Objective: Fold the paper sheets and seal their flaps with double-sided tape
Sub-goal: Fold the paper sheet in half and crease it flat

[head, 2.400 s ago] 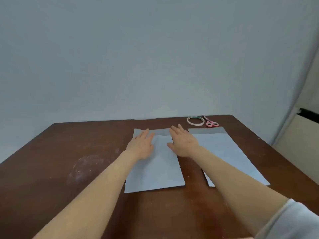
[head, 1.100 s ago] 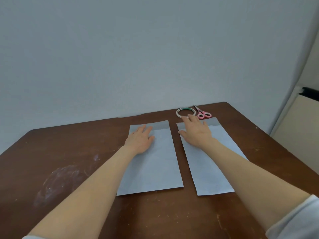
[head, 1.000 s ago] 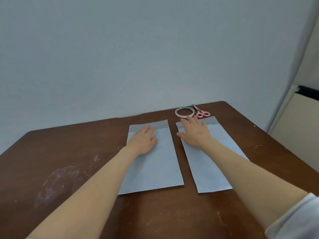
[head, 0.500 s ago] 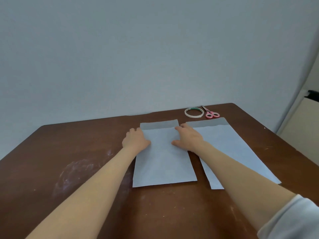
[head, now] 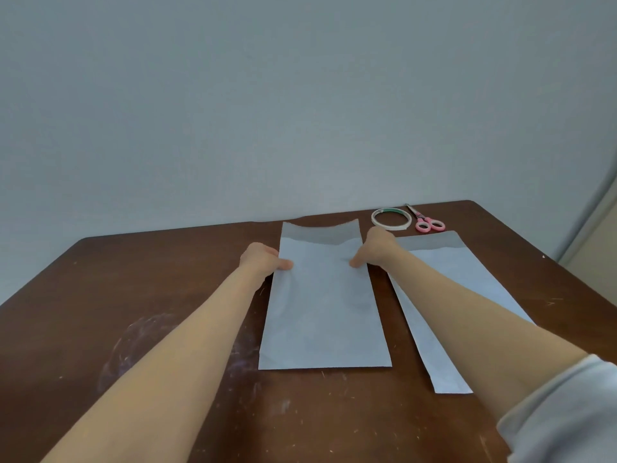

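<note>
Two pale blue folded paper sheets lie on the brown table (head: 133, 295). The nearer-centre sheet (head: 322, 305) has a darker flap strip (head: 319, 232) at its far end. My left hand (head: 263, 260) pinches that sheet's left edge, thumb on top. My right hand (head: 375, 250) pinches its right edge the same way. The second sheet (head: 444, 282) lies to the right, partly under my right forearm. A roll of double-sided tape (head: 390, 218) rests at the far right of the table.
Pink-handled scissors (head: 425, 222) lie just right of the tape roll. A plain grey wall stands behind the table. A scuffed whitish patch (head: 140, 342) marks the table on the left.
Both hands went from lying flat on the sheets to gripping the left sheet's side edges. The right hand came back from the right sheet. The flap's far edge now curls up a little.
</note>
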